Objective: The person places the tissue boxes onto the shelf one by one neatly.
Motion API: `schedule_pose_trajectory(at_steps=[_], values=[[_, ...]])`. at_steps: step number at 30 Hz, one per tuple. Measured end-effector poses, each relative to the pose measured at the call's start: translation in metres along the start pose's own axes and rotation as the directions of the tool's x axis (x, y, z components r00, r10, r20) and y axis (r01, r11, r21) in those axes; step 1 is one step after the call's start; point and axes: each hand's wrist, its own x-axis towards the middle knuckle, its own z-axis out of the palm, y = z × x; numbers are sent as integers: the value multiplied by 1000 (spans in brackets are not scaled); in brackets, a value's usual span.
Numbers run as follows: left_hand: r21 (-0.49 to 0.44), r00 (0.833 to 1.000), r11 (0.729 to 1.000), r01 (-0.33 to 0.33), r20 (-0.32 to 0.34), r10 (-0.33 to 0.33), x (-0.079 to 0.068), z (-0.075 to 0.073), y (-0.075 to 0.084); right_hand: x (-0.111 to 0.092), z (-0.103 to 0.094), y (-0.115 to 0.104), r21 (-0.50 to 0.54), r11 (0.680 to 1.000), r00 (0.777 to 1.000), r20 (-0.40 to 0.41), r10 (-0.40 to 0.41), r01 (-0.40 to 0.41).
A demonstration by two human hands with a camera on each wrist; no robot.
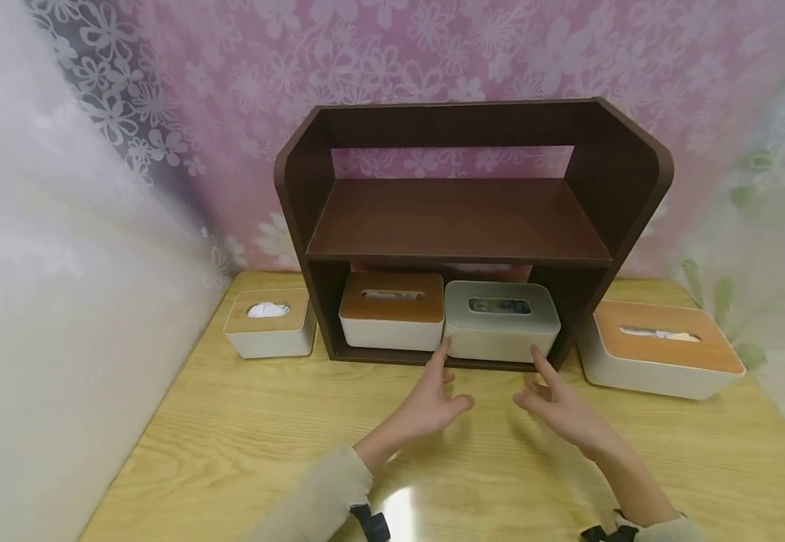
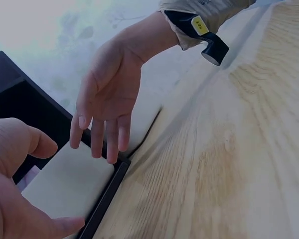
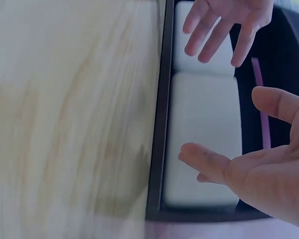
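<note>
A tissue box with a grey-green lid sits in the lower right of a dark brown shelf. My left hand has its fingertips at the box's front left corner, fingers extended and thumb spread. At the front right side, my right hand points its index finger toward the same box. Both hands appear in the left wrist view, the left hand at lower left and the right hand reaching down over the pale box side. In the right wrist view the right hand is spread beside the white box front.
Left of it in the dark brown shelf stands a white tissue box with a wooden lid. Outside, a smaller wooden-lidded box stands on the left and a larger one on the right. All rest on a light wood table.
</note>
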Motion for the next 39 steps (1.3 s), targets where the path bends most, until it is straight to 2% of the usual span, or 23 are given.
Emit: schedule_pose_trajectory(at_steps=[3,8,12,24,31,39], values=[[16,999,1000,-15,34,14,-11,-9,1,2,10,-8,-12,999,999,29,-37,38],[37,997,999,8,81,-11,-29,-19,-1,7,27,-20,13,995,992,86,-98,97],[36,996,999,18,82,-21,-44,-30,-3,13,42,-27,54,991,981,142,-129,122],[67,999,997,34,-37,-32,-90,-78,-6,41,94,-51,78,984,949,261,-177,162],[78,997,997,25,-69,-20,-106,-100,-9,57,121,-71,84,978,931,302,-206,189],[23,979,998,59,-195,-54,-128,-133,-16,80,160,-95,121,971,908,346,-237,207]])
